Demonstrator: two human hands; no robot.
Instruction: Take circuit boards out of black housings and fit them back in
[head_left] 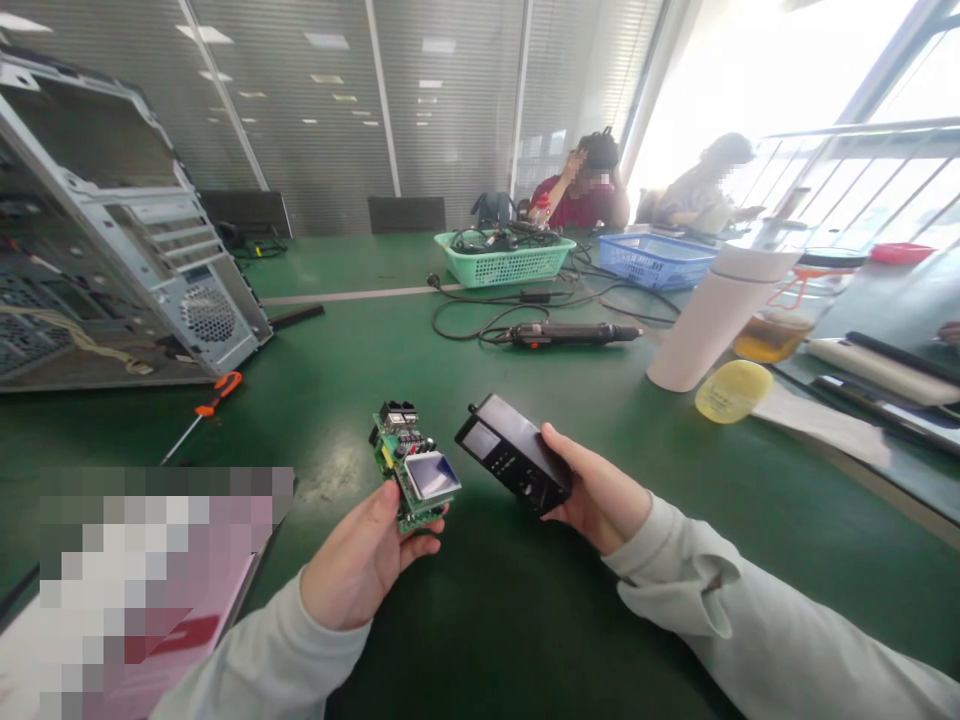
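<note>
My left hand (367, 550) grips a green circuit board (409, 465) by its lower end, thumb on one edge and fingers beneath. The board carries a small rectangular screen and black connectors at its far end. In my right hand (596, 490) is a black box-shaped casing (517, 450), tilted, with a window and small openings on the side facing me. A gap separates board and casing, both held above the green table (360, 335). The fingers behind the casing are mostly hidden.
An open computer case (195, 235) stands left, near an orange-handled screwdriver (214, 395). Ahead lie a corded electric screwdriver (562, 335), a green basket of cables (506, 265) and a blue basket (660, 265). A pale tumbler (709, 325) and yellow object (733, 391) are right. Two people sit beyond.
</note>
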